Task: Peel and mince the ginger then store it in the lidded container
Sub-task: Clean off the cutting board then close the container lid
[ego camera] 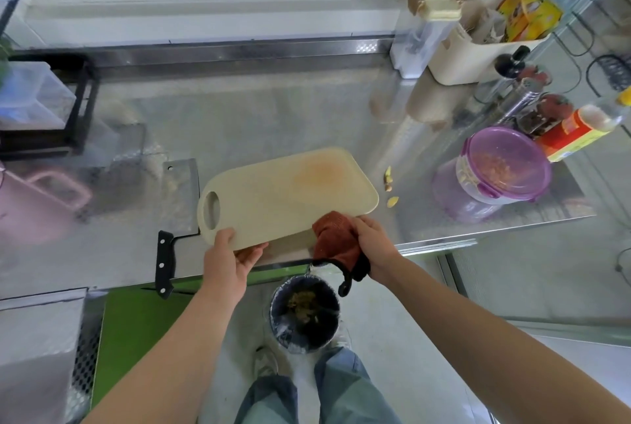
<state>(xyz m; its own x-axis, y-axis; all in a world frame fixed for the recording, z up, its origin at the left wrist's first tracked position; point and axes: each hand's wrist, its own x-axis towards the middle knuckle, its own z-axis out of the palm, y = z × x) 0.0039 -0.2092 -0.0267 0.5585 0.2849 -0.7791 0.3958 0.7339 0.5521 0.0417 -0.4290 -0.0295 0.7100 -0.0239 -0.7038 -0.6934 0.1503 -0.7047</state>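
Hands first: the left hand point(228, 259) is gripping the near edge of the cutting board point(290, 191), with the thumb on top and the fingers curled under. The right hand point(374, 246) is squeezing a red-brown cloth point(336, 239) and pressing it on the same edge of the board. A black loop is hanging down from the cloth. The board is showing an orange stain, and its near edge is sticking out past the edge of the metal counter point(239, 123).

Down on the floor, a round bin point(278, 335) with a plastic liner is sitting under the hands, with brownish scraps lying inside.

A cleaver point(179, 212) is lying flat just left of the board, its black handle poking over the counter's edge. Small ginger bits point(388, 177) are lying on the counter just right of the board.

Farther right, the purple container point(469, 184) is standing with its lid point(526, 150) on. The minced ginger point(495, 165) is showing through the see-through lid.

Behind it, a bottle point(573, 136) with a red and yellow label is standing, but its writing is too blurry to read. A white tub point(478, 58) in the corner is holding yellow packets point(529, 13), also too blurry to read. A pink thing point(41, 198) at the far left is cut off and hard to make out.
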